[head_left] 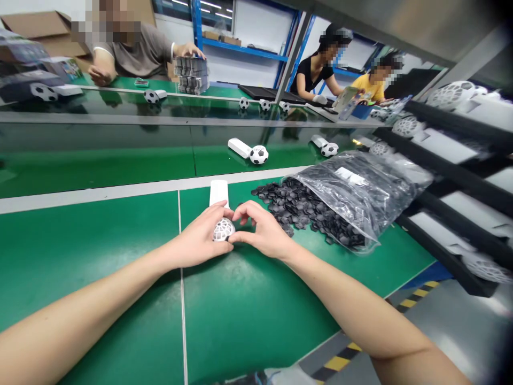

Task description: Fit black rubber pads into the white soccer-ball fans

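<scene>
Both forearms reach in from the bottom edge and meet near the middle of the green table [100, 251]. The left hand [198, 240] is curled, fingers bent and thumb underneath, cupping a white ball [223, 230] with a honeycomb shell. The right hand [260, 231] is also half closed; its thumb and forefinger pinch together at the ball's 3 o'clock side, touching it. Whether a small piece sits between those fingertips is impossible to tell. Most of the ball is hidden by the two hands, so only its top shows.

At the ball's 12 o'clock, just beyond the fingers, a white block [218, 191] lies flat, its long axis running straight away from the person, its near end covered by the left hand's fingers. The ball is round and points no particular way.

At 2 o'clock from the hands a clear plastic bag [360, 187] lies on its side, mouth toward the hands, with dark hexagon pieces [292, 206] spilled out beside the right hand.

Farther off, on the belt [100, 160], a finished black-and-white ball [258, 154] rests against another white block [239, 147]. At 3 o'clock a dark rack [460, 176] holds more white shells, cut off by the right edge. Across the belt three people sit at work, one with a hand on a grey stack [192, 75].
</scene>
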Motion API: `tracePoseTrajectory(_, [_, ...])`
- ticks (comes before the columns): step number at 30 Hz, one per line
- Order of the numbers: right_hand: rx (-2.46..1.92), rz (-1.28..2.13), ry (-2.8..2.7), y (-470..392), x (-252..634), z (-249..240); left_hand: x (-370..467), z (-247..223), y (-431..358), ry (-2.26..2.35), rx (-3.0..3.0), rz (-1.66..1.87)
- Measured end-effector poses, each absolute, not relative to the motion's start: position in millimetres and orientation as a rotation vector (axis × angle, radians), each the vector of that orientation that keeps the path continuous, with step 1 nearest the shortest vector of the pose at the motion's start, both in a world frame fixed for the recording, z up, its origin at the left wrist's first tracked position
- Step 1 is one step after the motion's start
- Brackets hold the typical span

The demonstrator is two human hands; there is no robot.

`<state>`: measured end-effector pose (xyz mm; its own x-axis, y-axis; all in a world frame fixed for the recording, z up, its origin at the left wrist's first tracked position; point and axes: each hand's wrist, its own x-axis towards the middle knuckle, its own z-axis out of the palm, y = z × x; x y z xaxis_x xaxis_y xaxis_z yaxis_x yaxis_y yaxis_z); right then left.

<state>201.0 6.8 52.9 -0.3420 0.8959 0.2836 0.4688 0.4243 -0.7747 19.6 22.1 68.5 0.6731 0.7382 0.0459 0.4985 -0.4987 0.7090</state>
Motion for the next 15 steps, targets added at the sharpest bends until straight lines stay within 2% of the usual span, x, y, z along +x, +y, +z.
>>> tracePoseTrajectory(5, [-1.250,0.671,-1.961,11.1,200.3,48.8,19.0,67.1,22.7,0.992,2.166,0.458])
tracePoseTrajectory(11, [-1.493,0.207,-2.251,23.0,205.7,42.0,15.7,65.8,23.0,1.052,2.181,0.440])
tracePoseTrajectory(15, [-1.565,0.108,-2.465,25.3,209.3,37.9,17.5,63.1,22.6,1.104,2.211,0.505])
